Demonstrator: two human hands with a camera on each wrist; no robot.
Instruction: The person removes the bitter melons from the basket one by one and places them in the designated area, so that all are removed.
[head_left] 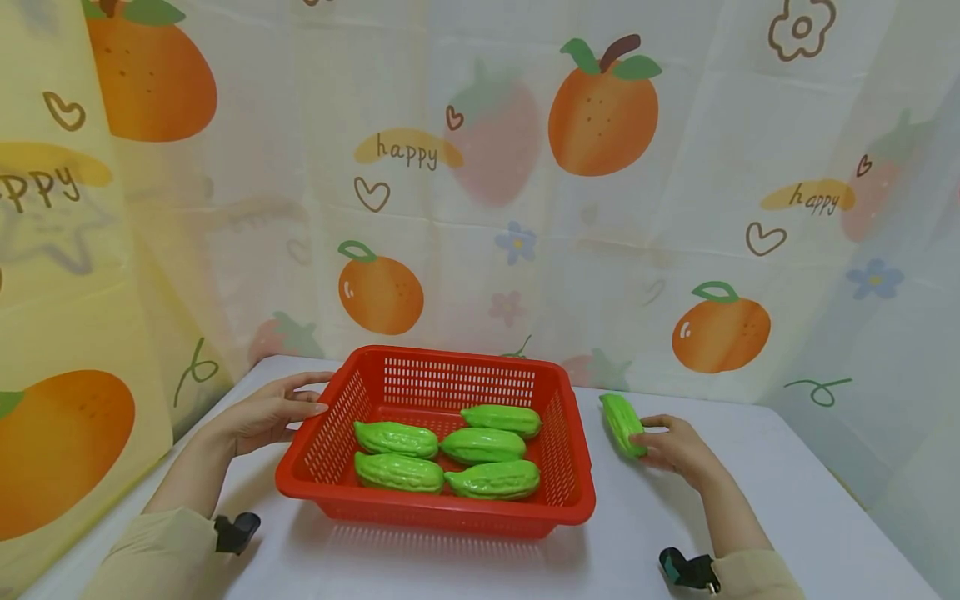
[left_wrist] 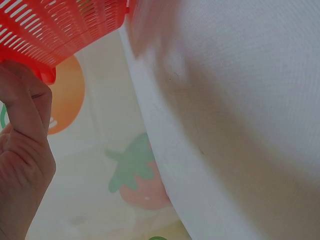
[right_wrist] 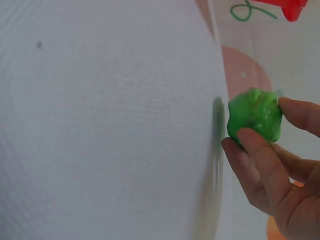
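1. Head view: one green bitter gourd is at a slant by the desk surface, right of the red basket and apart from it. Five more gourds lie inside the basket, two on its left, three on its right.

2. Risk, slip: the right hand has the gourd near its closer end only. Surface looks glossy; I judge it could swing or roll out if the pinch is weak or the motion brisk.

3. Risk, knock: the basket's right wall stands between this gourd and the five. Any low pass that way could catch the gourd's far tip on the rim.

4. Risk, drag: the left hand is at one side only, so an uneven pull could skew or tilt the basket and set its contents rolling.

5. Right fingers: pinching the gourd, parted by about its thickness, thumb opposite. Whether its underside meets the desk: cannot tell.

6. Left fingers: bent at the basket's left rim, apparently gripping it. Left wrist view hides the tips; pressure cannot be told.
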